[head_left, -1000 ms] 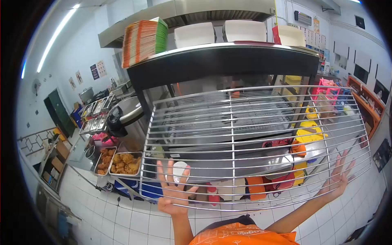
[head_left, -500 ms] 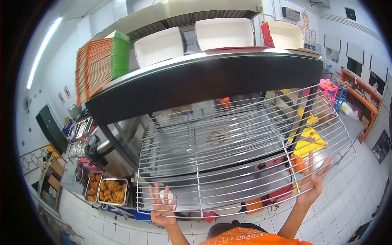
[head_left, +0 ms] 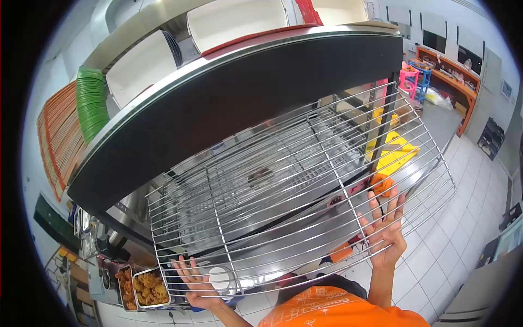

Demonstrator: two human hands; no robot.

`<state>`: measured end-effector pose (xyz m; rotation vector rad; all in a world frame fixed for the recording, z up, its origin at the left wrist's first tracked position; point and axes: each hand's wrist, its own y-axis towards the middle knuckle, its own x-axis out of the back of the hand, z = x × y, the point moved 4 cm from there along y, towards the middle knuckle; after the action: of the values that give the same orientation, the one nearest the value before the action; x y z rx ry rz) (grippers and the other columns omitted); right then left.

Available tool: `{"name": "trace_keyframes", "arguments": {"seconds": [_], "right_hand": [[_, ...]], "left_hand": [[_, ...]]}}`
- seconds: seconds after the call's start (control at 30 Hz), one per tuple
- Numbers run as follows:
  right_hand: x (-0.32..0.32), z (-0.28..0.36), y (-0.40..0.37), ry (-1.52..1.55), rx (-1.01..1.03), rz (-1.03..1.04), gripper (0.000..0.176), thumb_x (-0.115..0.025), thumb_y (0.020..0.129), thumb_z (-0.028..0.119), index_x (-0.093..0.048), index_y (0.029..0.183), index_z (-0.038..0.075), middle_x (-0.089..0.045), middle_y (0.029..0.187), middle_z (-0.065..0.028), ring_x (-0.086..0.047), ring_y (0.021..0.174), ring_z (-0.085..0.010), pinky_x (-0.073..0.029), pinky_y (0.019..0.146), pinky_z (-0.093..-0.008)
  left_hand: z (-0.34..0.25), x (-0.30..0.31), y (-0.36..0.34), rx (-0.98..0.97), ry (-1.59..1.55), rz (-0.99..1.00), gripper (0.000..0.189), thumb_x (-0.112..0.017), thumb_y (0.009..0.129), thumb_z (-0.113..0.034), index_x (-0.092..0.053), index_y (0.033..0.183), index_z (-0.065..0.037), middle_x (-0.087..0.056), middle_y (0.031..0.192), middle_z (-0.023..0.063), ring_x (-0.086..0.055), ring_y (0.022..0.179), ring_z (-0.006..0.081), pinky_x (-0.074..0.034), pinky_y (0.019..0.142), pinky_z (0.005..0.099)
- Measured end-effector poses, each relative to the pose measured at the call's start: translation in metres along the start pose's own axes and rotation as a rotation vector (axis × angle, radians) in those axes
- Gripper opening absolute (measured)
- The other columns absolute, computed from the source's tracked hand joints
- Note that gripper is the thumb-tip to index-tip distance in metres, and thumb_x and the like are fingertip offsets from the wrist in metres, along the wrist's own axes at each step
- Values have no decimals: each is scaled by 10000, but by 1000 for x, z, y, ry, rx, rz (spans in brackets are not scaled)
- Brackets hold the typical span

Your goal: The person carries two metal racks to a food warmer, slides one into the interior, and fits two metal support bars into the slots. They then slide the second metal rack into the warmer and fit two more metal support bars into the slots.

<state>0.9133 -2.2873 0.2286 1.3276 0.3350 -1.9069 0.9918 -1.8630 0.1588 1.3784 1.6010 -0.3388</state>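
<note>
A large chrome wire rack (head_left: 222, 235) is held up at a tilt in front of the steel warming unit, its right end reaching past the unit's post. My left hand (head_left: 197, 284) grips the near left edge, with its fingers stretched out beneath the wires. Further right, my right hand (head_left: 385, 240) holds the near edge from below, its fingers spread under the bars. Through the wires I see the unit's steel bed (head_left: 261, 231) and a small brown patch (head_left: 260, 177) on it.
Overhead runs a black-fronted shelf (head_left: 234, 103) with white paper boxes (head_left: 239, 24) and stacked green-edged cartons (head_left: 91, 103). Trays of fried food (head_left: 151, 289) stand at lower left. A yellow cloth (head_left: 395, 154) lies behind the rack's right side.
The rack and both hands have shifted left and slightly down in view, while the head view has moved closer to the shelf and tilted. Both hands keep their hold.
</note>
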Motion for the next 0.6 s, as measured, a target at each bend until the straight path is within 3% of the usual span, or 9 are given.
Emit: {"name": "trace_keyframes", "arguments": {"seconds": [0.07,0.13,0.23,0.33,0.43,0.47,0.5,0.57,0.6], "right_hand": [[-4,-5,-2,4,7,-13,902,-478,633,108,-157,1469,214,-104,1545,-31,-241,1361,-392,-332,1014,-608],[-6,-10,-6,-35,10,-8,916,-490,633,130,-133,1473,213,-79,1547,-28,-264,1343,-418,-349,988,-635],[-7,-18,-6,-43,8,48,942,-500,625,147,-104,1477,214,-61,1548,-27,-278,1328,-441,-392,943,-646],[-2,-22,-7,22,-8,168,895,-516,684,110,-118,1471,259,-45,1548,6,-252,1329,-464,-359,958,-676],[-4,-26,0,43,-13,208,874,-525,716,89,-124,1470,273,-66,1546,14,-251,1323,-479,-340,975,-680],[-6,-28,4,44,-17,215,873,-527,715,92,-125,1470,270,-71,1545,12,-244,1326,-480,-338,981,-675],[-9,-33,9,46,-19,218,873,-525,709,94,-129,1470,251,-77,1545,-3,-222,1334,-477,-319,1004,-656],[-15,-42,17,50,-24,222,873,-523,697,98,-137,1471,213,-88,1544,-32,-179,1350,-472,-279,1050,-618],[-18,-47,22,36,-25,241,870,-510,689,100,-135,1471,178,-94,1541,-58,-152,1362,-459,-262,1066,-599]], "left_hand": [[6,1,3,22,92,-50,993,-466,589,-259,-79,1490,-95,-100,1555,95,-63,1433,278,29,1055,490],[8,20,3,50,73,-31,1027,-464,529,-206,-102,1483,-86,-123,1542,115,-181,1402,323,-269,1064,518],[17,20,-1,92,-137,8,1022,-460,536,-183,-90,1485,-97,-119,1542,112,-173,1404,314,-444,942,470],[20,16,-8,56,-150,-216,1020,-454,544,-143,-57,1483,-104,-101,1540,113,-168,1398,334,-526,861,453],[22,24,-11,107,-263,-63,1032,-458,539,-131,-45,1484,-117,-83,1542,107,-160,1399,336,-475,924,515],[24,23,-10,87,-327,-138,1038,-459,534,-124,-43,1485,-131,-78,1540,114,-150,1400,342,-453,940,549],[22,21,-6,113,-65,75,1028,-460,535,-213,-85,1478,-53,-128,1535,150,-91,1421,317,-322,1050,431],[27,22,1,113,-164,141,1019,-462,533,-188,-98,1477,-65,-132,1530,153,-92,1418,318,-375,1022,479],[29,19,3,120,-226,74,1001,-457,548,-159,-94,1478,-85,-129,1529,148,-100,1413,331,-388,997,527]]}}
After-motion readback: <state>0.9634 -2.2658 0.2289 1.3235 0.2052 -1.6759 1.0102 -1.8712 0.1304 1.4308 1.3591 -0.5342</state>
